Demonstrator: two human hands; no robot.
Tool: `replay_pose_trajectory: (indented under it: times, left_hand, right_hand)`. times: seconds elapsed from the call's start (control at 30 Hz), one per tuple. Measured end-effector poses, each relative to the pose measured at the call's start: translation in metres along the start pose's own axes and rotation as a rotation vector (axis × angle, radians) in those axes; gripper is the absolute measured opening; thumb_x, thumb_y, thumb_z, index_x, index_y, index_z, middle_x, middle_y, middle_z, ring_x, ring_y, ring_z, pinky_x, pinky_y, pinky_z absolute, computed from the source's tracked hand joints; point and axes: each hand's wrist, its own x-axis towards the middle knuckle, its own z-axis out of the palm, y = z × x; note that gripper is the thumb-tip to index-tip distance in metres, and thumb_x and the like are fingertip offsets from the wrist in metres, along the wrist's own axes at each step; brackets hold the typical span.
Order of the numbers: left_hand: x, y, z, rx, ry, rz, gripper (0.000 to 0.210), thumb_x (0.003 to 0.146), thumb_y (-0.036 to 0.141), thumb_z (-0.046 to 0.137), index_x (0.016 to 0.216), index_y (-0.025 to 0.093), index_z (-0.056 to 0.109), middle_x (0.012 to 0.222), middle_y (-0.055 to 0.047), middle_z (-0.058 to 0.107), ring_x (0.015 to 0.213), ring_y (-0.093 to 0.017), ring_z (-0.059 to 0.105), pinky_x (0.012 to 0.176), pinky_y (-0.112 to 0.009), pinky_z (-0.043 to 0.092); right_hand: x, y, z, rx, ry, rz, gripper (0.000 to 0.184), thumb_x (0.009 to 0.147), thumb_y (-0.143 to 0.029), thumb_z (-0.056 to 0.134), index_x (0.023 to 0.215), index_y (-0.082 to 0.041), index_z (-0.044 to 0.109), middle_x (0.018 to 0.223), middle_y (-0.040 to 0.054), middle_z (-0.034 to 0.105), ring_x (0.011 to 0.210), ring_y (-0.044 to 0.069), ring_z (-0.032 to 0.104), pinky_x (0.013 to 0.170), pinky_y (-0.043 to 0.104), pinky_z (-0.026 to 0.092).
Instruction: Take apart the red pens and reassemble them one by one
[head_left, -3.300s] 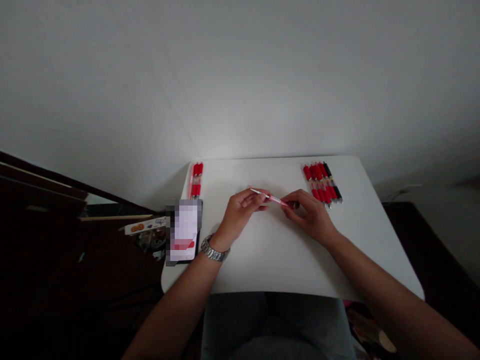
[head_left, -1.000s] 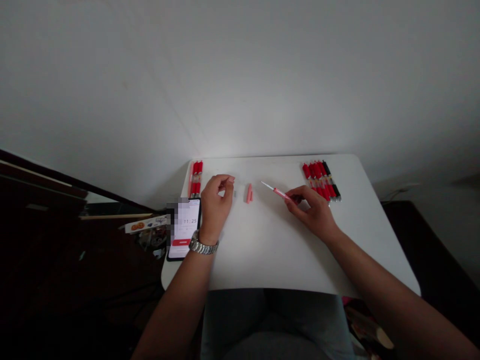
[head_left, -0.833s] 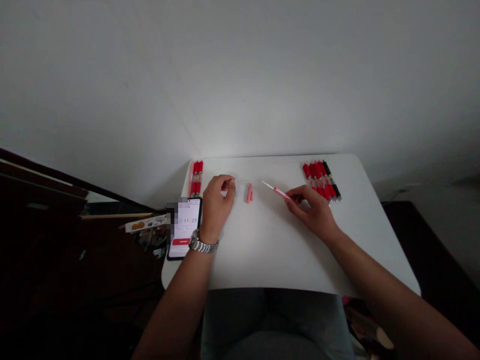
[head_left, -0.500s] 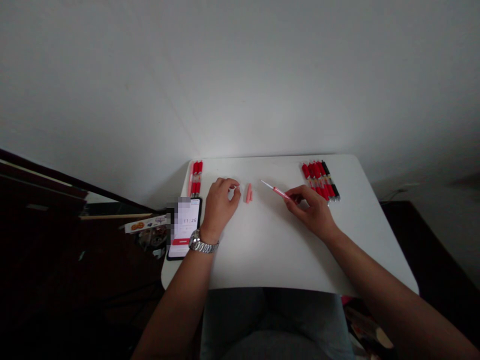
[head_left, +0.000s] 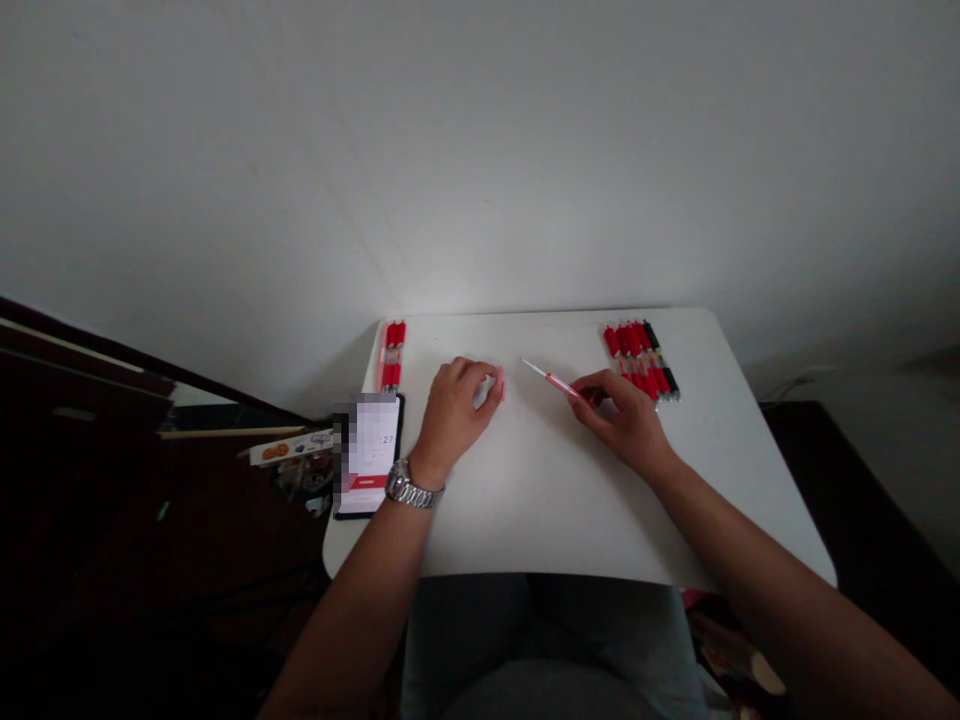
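My left hand [head_left: 459, 410], with a metal watch on its wrist, is over the table left of centre. Its thumb and index fingertip are closed around a small pink pen part [head_left: 501, 383]; the fingers partly cover it, so I cannot tell if a second pink piece lies behind. To the right, my right hand [head_left: 622, 415] pinches a pen refill with a pink barrel section [head_left: 559, 383] between thumb and fingers. Its thin pale end points up and left, toward my left hand, with a gap between them.
On the white table [head_left: 540, 500], several red pens and a black one [head_left: 641, 360] lie at the back right. Red and pink pens [head_left: 391, 355] lie at the back left. A phone [head_left: 369, 460] lies left of my left wrist. A wall [head_left: 525, 180] stands behind.
My left hand has moved slightly right and closed on a pink pen part that lay on the table. My right hand and the refill have stayed put.
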Motion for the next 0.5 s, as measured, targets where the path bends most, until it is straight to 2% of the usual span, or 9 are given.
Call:
replay_pose_trajectory:
  times: [0.23, 0.5]
  left_hand:
    - [0.0007, 0.0006, 0.0017, 0.065, -0.037, 0.022, 0.018, 0.097, 0.027, 0.058, 0.110, 0.025, 0.071, 0.107, -0.007, 0.064, 0.102, -0.025, 0.058, 0.092, -0.041, 0.045]
    - [0.0010, 0.0029, -0.0002, 0.156, 0.012, -0.047, 0.010, 0.095, 0.029, 0.063, 0.103, 0.025, 0.067, 0.104, -0.006, 0.069, 0.099, -0.027, 0.060, 0.085, -0.041, 0.042]
  right_hand:
    - [-0.0006, -0.0007, -0.0003, 0.014, 0.005, -0.001, 0.012, 0.093, -0.032, 0.065, 0.097, -0.021, 0.067, 0.082, 0.0037, 0.068, 0.072, 0.017, 0.062, 0.065, 0.032, 0.051]
    - [-0.0001, -0.0013, -0.0004, -0.004, -0.001, -0.009, 0.014, 0.094, -0.035, 0.063, 0.097, -0.022, 0.066, 0.082, 0.0040, 0.068, 0.072, 0.018, 0.063, 0.066, 0.033, 0.052]
